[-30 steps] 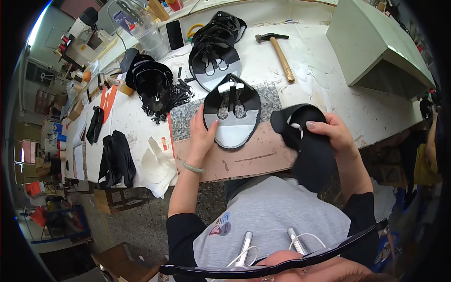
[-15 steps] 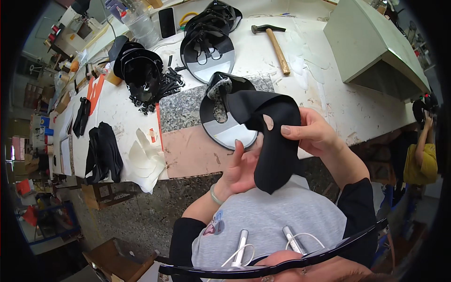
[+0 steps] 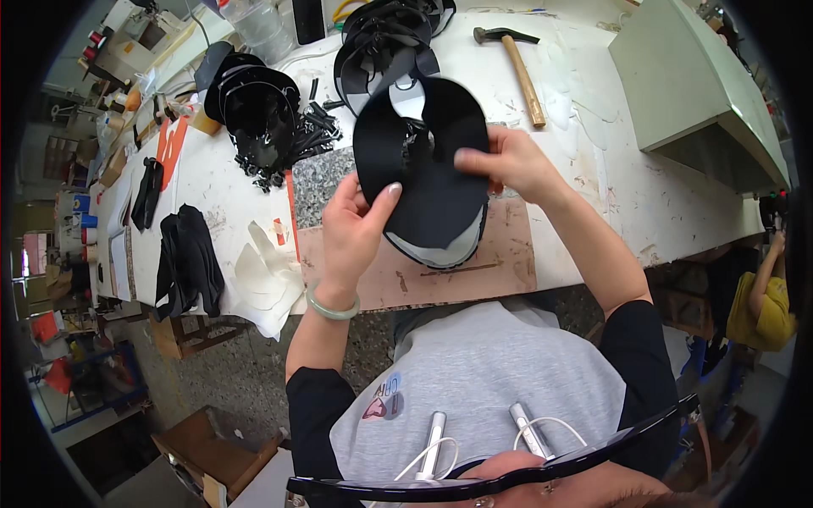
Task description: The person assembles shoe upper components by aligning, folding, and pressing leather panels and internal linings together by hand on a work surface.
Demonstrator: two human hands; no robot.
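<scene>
A matte black, soft curved piece with a rounded lower end and an opening in its middle is held between my hands. My left hand pinches its left edge, thumb on top. My right hand grips its right edge, with the thumb lying over the surface. Directly below it is a glossy visor-like piece with a pale reflecting rim; the black piece covers most of it. Whether the two touch is hard to tell. The visor-like piece is over a pinkish board.
Stacked glossy black visor-like pieces stand back left beside a heap of short black strips. More are stacked at the back centre. A hammer, grey metal box, black fabric pieces and white sheets surround the work area.
The black piece has moved forward and left, from near my chest to over the glossy piece, and is spread flatter. My left hand has risen from below and now grips its left edge.
</scene>
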